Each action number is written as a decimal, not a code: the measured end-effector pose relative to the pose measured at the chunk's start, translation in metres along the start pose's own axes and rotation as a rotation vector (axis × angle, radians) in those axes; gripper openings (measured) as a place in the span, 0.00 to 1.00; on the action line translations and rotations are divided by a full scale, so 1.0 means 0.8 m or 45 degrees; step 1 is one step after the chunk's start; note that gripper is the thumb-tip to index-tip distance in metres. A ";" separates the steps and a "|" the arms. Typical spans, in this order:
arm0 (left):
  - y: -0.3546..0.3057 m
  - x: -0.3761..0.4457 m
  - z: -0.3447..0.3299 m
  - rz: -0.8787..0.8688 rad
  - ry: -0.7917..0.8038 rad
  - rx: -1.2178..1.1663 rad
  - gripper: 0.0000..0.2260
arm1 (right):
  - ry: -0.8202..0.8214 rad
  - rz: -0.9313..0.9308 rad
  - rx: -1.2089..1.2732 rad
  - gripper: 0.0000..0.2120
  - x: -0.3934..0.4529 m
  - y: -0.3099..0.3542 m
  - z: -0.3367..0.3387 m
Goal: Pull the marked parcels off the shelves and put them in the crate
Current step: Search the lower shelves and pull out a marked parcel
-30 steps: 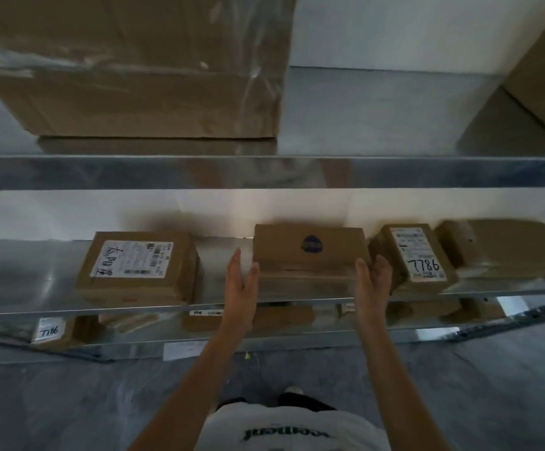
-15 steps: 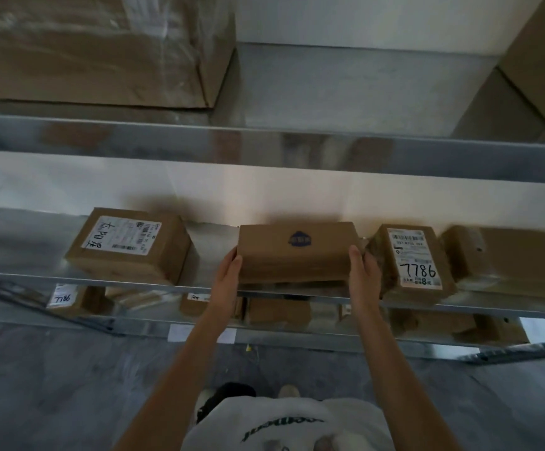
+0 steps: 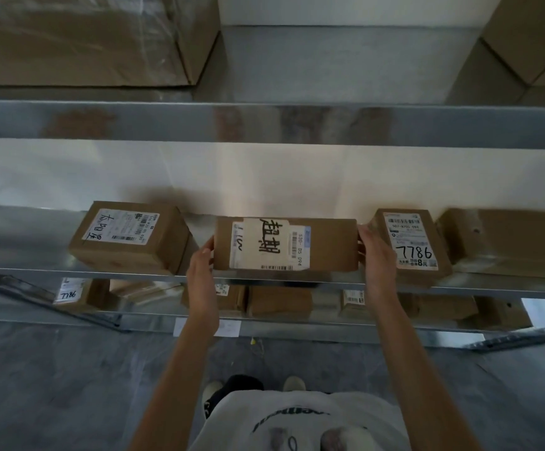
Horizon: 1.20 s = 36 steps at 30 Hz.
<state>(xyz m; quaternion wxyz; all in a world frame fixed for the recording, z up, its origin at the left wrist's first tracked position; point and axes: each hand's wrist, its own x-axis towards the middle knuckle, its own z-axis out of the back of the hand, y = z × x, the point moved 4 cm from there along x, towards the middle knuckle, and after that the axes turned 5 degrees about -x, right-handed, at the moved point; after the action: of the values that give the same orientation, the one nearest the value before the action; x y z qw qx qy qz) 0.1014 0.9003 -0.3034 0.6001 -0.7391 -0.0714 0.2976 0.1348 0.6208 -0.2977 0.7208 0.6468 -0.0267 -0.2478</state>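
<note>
A brown cardboard parcel [image 3: 329, 247] with a white label and black handwritten marks sits at the middle of the metal shelf [image 3: 297, 277]. My left hand [image 3: 201, 271] grips its left end and my right hand [image 3: 376, 258] grips its right end. Its labelled face is turned toward me. No crate is in view.
A labelled parcel [image 3: 128, 239] stands to the left and a parcel marked 7786 [image 3: 411, 245] to the right, close to my right hand. Further right lies a plain box [image 3: 508, 239]. Large boxes [image 3: 85, 37] fill the upper shelf. More parcels [image 3: 277, 301] sit on the lower shelf.
My hands reached in and closed on the middle parcel's two ends. The parcel has been tipped, so the labelled face shows instead of the face with the blue stamp.
</note>
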 end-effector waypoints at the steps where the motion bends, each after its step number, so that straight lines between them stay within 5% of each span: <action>1: -0.001 0.000 0.001 0.000 -0.007 0.002 0.15 | 0.009 0.010 -0.006 0.28 -0.002 0.000 0.001; 11: -0.009 -0.015 -0.004 -0.027 0.116 -0.175 0.13 | 0.005 -0.045 0.137 0.08 -0.013 0.004 -0.003; 21: -0.008 -0.009 0.000 0.132 0.178 -0.170 0.11 | 0.013 0.021 0.205 0.05 -0.010 0.018 -0.013; 24: -0.007 -0.014 -0.003 0.193 0.260 -0.126 0.27 | -0.025 0.036 0.214 0.09 -0.008 0.020 -0.009; 28: 0.003 -0.021 -0.013 0.229 0.269 -0.256 0.23 | -0.066 0.000 0.296 0.27 -0.007 0.023 -0.011; 33: 0.016 -0.032 -0.018 0.249 0.363 -0.482 0.33 | 0.052 -0.214 0.392 0.50 -0.014 0.014 -0.032; 36: 0.022 -0.043 -0.018 0.294 0.531 -0.560 0.35 | 0.316 -0.350 0.519 0.43 -0.031 0.003 -0.060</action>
<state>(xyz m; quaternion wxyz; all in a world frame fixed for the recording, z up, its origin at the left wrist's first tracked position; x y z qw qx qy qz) 0.0767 0.8675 -0.3062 0.3898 -0.8994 0.0748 0.1834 0.1306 0.6748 -0.2965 0.5331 0.8015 0.1006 -0.2515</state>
